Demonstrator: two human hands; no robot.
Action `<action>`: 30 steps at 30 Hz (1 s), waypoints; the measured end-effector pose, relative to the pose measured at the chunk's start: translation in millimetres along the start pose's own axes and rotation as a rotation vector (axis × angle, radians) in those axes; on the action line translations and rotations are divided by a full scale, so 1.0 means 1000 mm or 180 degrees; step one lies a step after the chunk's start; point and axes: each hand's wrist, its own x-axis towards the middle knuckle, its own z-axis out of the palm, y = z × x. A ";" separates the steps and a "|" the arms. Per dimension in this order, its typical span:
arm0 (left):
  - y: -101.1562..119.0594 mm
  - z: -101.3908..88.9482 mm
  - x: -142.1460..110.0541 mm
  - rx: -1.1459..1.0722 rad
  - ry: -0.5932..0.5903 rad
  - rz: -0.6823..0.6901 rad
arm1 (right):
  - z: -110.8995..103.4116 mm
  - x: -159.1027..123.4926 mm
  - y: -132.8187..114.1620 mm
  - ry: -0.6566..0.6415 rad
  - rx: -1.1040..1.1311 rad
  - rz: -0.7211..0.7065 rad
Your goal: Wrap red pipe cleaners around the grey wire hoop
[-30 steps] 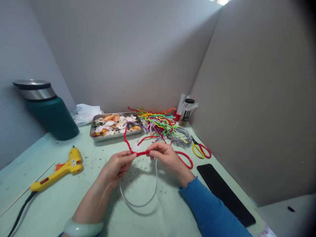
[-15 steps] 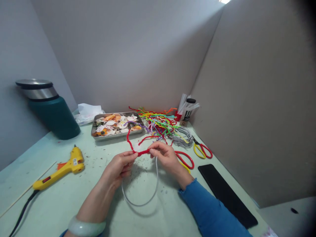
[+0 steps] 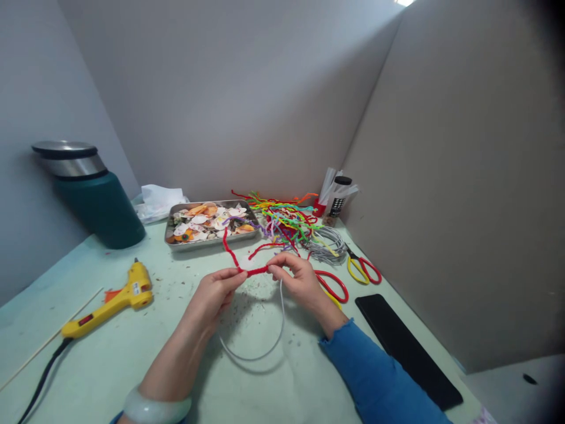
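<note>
A red pipe cleaner (image 3: 257,271) runs straight between my two hands, apparently wound round the top of a grey wire hoop (image 3: 258,357). My left hand (image 3: 215,294) pinches its left end, where a loose red tail stands up toward the shell tray. At the right end, my right hand (image 3: 296,279) grips the pipe cleaner and hoop between thumb and fingers. The hoop hangs below both hands, over the table. Fingertips hide where the wire meets the pipe cleaner.
Behind my hands are a metal tray (image 3: 212,242) of shells, a heap of coloured pipe cleaners (image 3: 286,215) and a wire coil (image 3: 326,246). A yellow glue gun (image 3: 110,303) and a teal bottle (image 3: 99,206) are left; scissors (image 3: 364,268) and a black slab (image 3: 406,350) right.
The loose red tail has swung slightly left and up. The wire hoop's bottom has risen a little. Both hands keep their pinch in nearly the same place.
</note>
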 end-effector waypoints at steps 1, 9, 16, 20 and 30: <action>0.000 0.000 0.000 0.0014 0.0001 -0.0008 | 0.000 0.000 0.000 -0.0008 -0.0017 0.0000; 0.001 -0.001 -0.002 0.0038 -0.0285 -0.0058 | -0.015 0.004 0.001 -0.0546 0.0541 0.0584; -0.001 0.004 -0.004 0.0782 -0.0380 0.0152 | -0.012 0.001 0.012 -0.1234 0.1207 0.0990; -0.007 0.006 0.001 0.1389 -0.0279 0.0598 | -0.007 0.001 0.005 -0.1277 0.0734 0.0933; -0.016 0.010 0.007 0.1734 -0.0282 0.0794 | 0.005 -0.001 -0.007 -0.0740 -0.0488 0.0136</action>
